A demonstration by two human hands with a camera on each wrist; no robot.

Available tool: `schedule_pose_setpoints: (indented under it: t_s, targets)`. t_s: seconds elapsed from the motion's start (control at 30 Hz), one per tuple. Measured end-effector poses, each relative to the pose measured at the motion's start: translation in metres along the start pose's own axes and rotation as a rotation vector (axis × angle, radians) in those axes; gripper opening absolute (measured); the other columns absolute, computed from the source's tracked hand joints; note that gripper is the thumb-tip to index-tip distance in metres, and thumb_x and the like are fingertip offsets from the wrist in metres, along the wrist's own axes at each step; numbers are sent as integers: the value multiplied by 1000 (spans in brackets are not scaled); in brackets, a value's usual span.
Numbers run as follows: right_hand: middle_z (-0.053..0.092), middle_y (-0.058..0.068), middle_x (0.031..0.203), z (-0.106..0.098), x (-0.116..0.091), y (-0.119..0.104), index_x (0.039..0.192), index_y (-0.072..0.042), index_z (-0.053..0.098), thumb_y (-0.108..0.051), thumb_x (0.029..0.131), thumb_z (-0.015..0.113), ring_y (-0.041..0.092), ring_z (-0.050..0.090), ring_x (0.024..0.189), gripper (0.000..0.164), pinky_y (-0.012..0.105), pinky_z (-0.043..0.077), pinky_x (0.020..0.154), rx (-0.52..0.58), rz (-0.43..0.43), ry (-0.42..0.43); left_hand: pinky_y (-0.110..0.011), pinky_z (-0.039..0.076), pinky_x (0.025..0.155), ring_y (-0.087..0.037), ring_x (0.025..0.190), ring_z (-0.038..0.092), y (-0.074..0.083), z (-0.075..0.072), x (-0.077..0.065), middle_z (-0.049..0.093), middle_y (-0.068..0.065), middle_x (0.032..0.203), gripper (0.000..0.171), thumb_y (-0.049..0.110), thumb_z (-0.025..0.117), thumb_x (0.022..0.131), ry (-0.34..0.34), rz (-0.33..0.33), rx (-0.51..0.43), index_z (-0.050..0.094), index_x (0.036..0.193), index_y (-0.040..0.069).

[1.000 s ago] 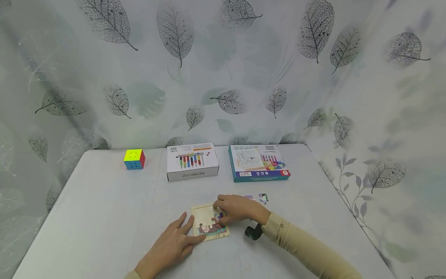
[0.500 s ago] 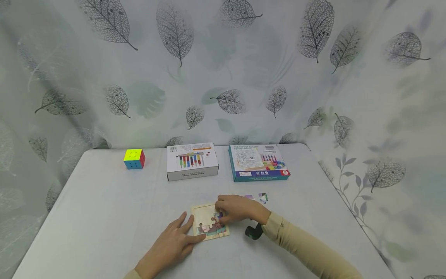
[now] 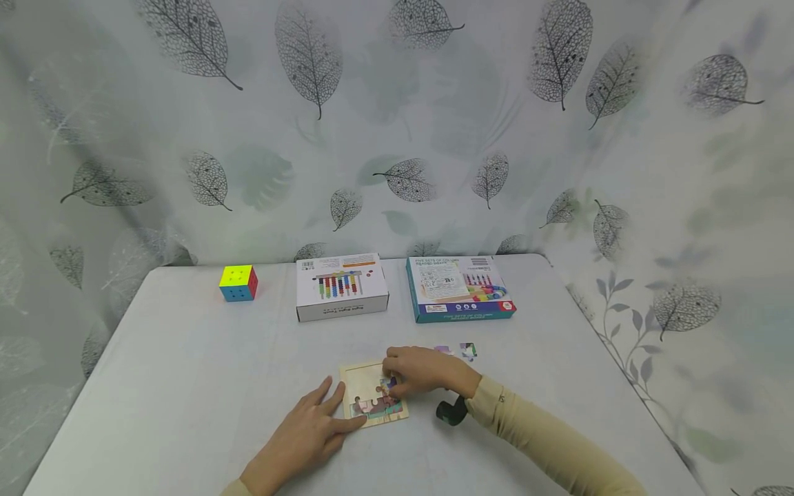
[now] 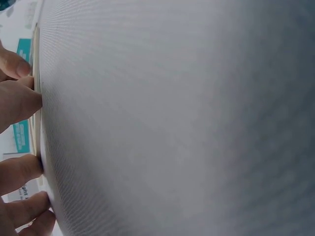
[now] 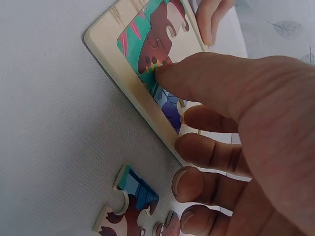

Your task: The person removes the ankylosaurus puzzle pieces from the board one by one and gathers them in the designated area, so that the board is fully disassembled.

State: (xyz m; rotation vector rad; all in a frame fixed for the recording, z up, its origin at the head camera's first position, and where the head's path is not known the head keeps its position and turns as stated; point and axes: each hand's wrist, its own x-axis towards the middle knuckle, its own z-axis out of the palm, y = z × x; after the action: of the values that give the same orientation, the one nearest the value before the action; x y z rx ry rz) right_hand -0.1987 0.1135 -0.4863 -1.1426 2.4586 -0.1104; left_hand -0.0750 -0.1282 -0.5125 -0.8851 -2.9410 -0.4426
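Observation:
A square wooden jigsaw tray (image 3: pixel 360 378) lies on the white table in front of me, partly filled with pieces along its near side and right. My left hand (image 3: pixel 308 428) steadies it, fingers spread at the left edge and thumb on the near rim. Over the tray's right side, my right hand (image 3: pixel 428 369) holds a blue-purple puzzle piece (image 5: pixel 170 106) between thumb and index finger, low inside the frame. The thumb tip touches the picture beside a brown piece (image 5: pixel 158 35). In the head view the fingers hide part of this piece.
Loose puzzle pieces (image 5: pixel 132 189) lie right of the tray, partly behind the right hand. Farther back stand a puzzle cube (image 3: pixel 238 283), a white box (image 3: pixel 342 288) and a teal-edged box (image 3: pixel 460 290). A dark object (image 3: pixel 451 411) shows beneath the right wrist.
Both hands and the tray stay almost in place. The right fingers shift only very slightly over the tray's right side.

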Motion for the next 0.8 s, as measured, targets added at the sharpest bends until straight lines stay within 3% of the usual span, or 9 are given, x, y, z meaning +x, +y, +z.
schedule_pose_setpoints:
  t_s: [0.47, 0.8]
  targets:
    - [52, -8, 88, -2, 0, -1, 104, -17, 65, -38, 90, 73, 5, 47, 80, 26, 18, 41, 72, -19, 17, -13, -54, 53, 100, -49, 132, 53, 0, 2, -1, 63, -21, 138, 37, 25, 74, 88, 11, 4, 10, 72, 119, 44]
    - [52, -8, 89, -5, -2, -4, 105, -17, 64, -36, 91, 72, 5, 48, 80, 25, 18, 42, 72, 10, 26, -23, -56, 51, 102, -50, 135, 50, -2, 2, 2, 60, -19, 142, 35, 28, 72, 90, -58, -1, 16, 71, 121, 43]
